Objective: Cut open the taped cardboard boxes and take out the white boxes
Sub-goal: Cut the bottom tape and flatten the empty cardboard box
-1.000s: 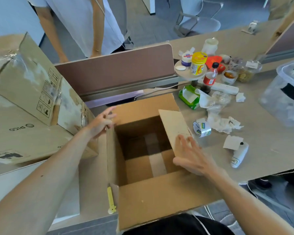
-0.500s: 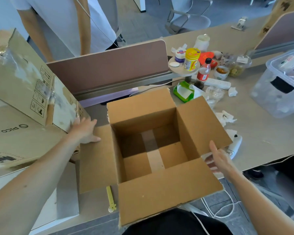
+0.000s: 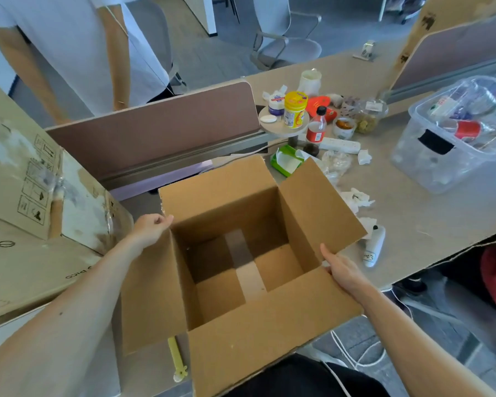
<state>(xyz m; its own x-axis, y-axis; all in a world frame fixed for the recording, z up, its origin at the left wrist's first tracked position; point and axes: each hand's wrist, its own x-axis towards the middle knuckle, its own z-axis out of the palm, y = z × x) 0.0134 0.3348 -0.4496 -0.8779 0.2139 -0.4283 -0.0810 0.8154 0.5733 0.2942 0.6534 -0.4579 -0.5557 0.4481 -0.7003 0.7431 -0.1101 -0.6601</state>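
Observation:
An open brown cardboard box [image 3: 269,336] stands at the desk's near edge with all of its flaps folded outward. Its inside is bare, showing only a tape strip on the bottom; no white box is in sight. My left hand [image 3: 151,229] grips the box's far left corner with curled fingers. My right hand [image 3: 341,269] rests against the base of the right flap, thumb up along it. A larger taped cardboard box [image 3: 38,196] with printed handling symbols sits to the left. A yellow plastic cutter [image 3: 176,359] lies on the desk by the open box's near left corner.
A brown desk divider [image 3: 155,138] runs behind the box, and a person in a white shirt [image 3: 69,38] stands beyond it. To the right lie jars, a bottle [image 3: 316,126], tissues, a white marker [image 3: 373,247] and a clear plastic bin [image 3: 455,144]. The desk edge is at lower right.
The right flap went from folded into the box to opened outward. My left hand moved from the left flap to the far left corner, and my right hand shifted to the right flap's base.

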